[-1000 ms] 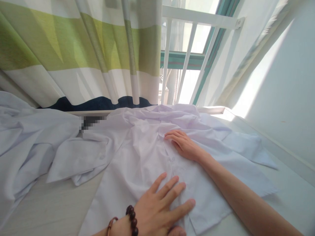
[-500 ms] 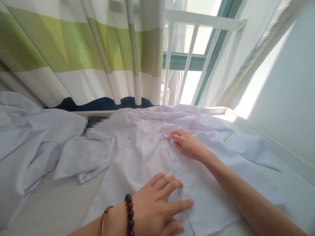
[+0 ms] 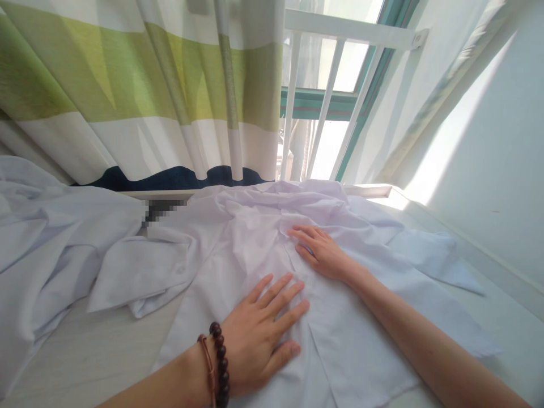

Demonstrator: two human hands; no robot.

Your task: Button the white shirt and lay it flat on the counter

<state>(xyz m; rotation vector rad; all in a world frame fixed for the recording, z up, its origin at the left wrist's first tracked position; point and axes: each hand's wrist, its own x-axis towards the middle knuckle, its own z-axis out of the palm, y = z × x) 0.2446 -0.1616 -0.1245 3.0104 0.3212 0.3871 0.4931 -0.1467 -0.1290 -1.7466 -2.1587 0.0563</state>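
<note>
A white button-up shirt [image 3: 361,334] lies spread out in front of me, its collar end away from me and its front placket running down the middle. Wrinkles gather across its upper part. My left hand [image 3: 266,328] rests flat on the lower front, just left of the placket, with fingers spread. Further up, my right hand [image 3: 318,249] lies on the shirt beside the placket, fingers stretched out. One sleeve with a buttoned cuff [image 3: 144,272] is folded out to the left; the other sleeve [image 3: 442,258] reaches toward the right wall.
More white cloth [image 3: 46,255] lies heaped at the left on the pale wood-like surface [image 3: 102,345]. Behind hangs a green and white curtain [image 3: 170,85]. White window bars [image 3: 327,105] stand at the back, and a white wall [image 3: 488,147] closes the right side.
My left hand has moved up and slightly left over the shirt and now lies flatter. My right hand's fingers have flattened out a little in nearly the same spot.
</note>
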